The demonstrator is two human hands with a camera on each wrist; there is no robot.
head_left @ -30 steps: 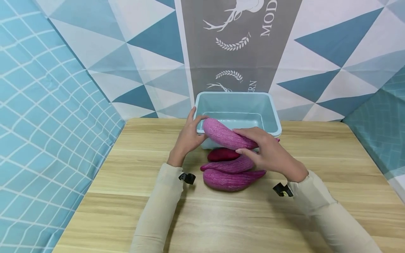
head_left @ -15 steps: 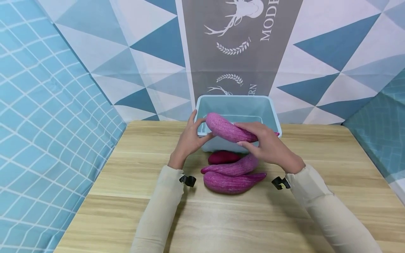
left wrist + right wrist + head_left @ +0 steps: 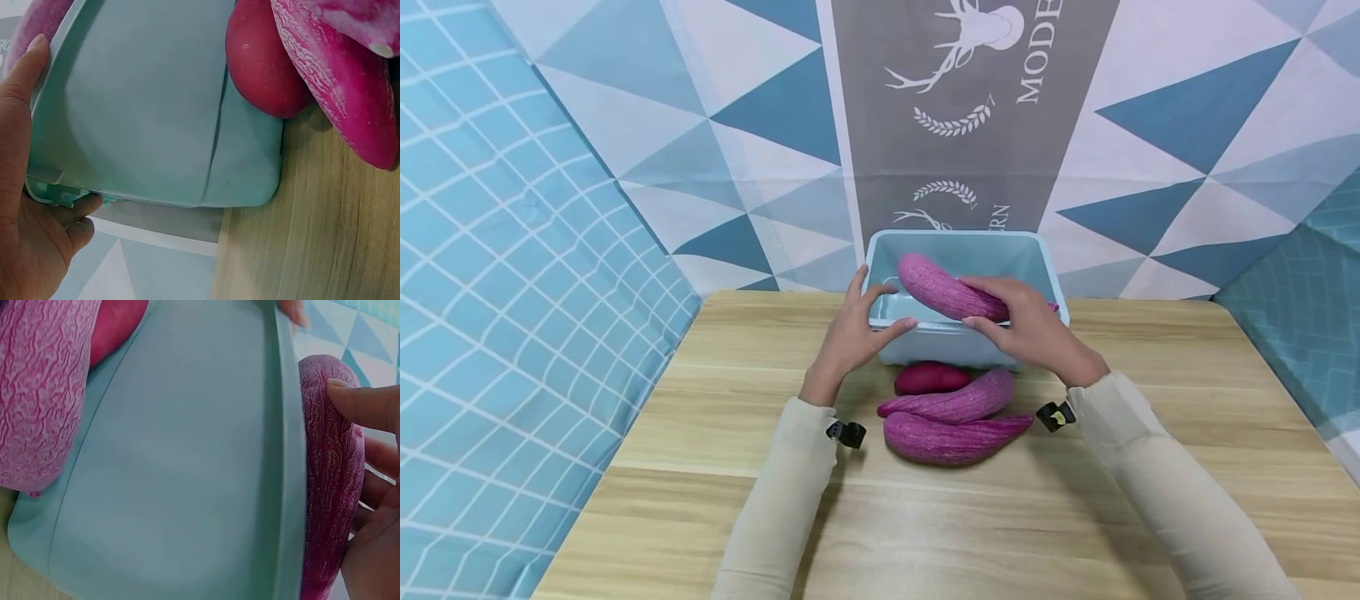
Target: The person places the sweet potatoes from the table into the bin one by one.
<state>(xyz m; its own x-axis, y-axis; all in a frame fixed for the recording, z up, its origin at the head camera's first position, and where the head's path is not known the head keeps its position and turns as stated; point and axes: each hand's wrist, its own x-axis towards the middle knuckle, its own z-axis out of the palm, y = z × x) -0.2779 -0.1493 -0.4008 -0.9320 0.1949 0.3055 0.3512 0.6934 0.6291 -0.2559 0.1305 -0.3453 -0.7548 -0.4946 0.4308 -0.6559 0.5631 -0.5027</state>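
Note:
In the head view, my right hand [image 3: 1036,327] grips a purple sweet potato [image 3: 942,289], fat end to the left, over the front rim of a light blue plastic bin [image 3: 955,343]. The right wrist view shows the thumb and fingers on either side of this wrinkled sweet potato [image 3: 328,469]. My left hand [image 3: 847,335] holds the bin's front left corner; in the left wrist view its thumb lies at the rim and its fingers curl round the corner. In front of the bin lie a smooth dark red sweet potato [image 3: 931,377] and two wrinkled purple sweet potatoes [image 3: 955,440].
The bin stands at the back of a wooden table [image 3: 880,525], close to a patterned backdrop [image 3: 951,150]. A blue grid-patterned cloth [image 3: 512,292] rises along the table's left side. Another blue-green cloth [image 3: 1292,283] hangs at the right.
My right hand has carried the sweet potato up and away from me, from in front of the bin to over its opening. The left hand stays at the bin's corner, clear of the sweet potato.

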